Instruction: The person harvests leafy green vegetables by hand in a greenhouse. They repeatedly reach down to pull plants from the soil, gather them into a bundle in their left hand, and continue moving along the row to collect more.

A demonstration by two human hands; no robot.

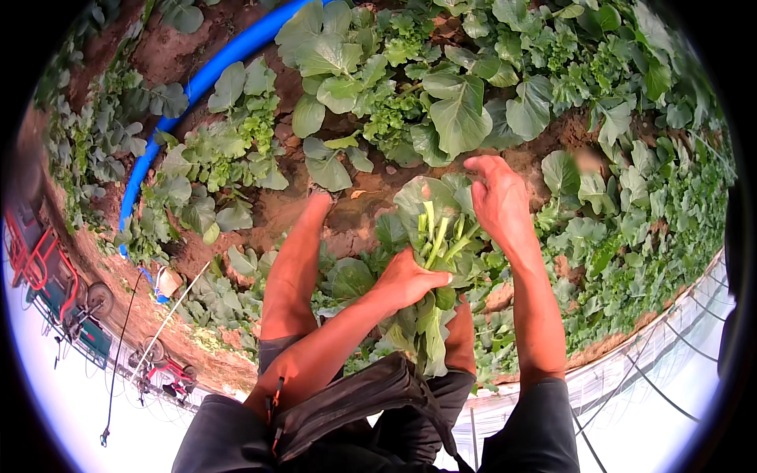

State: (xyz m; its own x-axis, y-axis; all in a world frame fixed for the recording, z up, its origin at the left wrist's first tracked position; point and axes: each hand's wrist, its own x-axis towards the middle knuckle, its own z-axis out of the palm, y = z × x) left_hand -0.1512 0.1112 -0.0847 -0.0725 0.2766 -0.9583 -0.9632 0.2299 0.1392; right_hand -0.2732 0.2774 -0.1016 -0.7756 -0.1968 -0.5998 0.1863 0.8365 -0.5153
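My left hand (414, 282) grips a bunch of leafy greens (436, 331) around the stems. The pale stem ends (437, 233) point up and away from me, while the leaves hang down towards my lap. Above and to the right of the bunch is my right hand (501, 198), its thumb and forefinger apart and nothing visible between them. Its fingertips are close to a broad leaf of a growing plant (461, 115) in the row ahead. The undersides of my right fingers are partly hidden.
A blue hose (204, 80) curves through the plants at the left. Brown soil (349, 219) shows between rows. Red-framed wheeled carts (65, 284) stand at far left. A dark bag (355, 408) hangs at my front. Plastic sheeting (639, 360) runs along the lower right.
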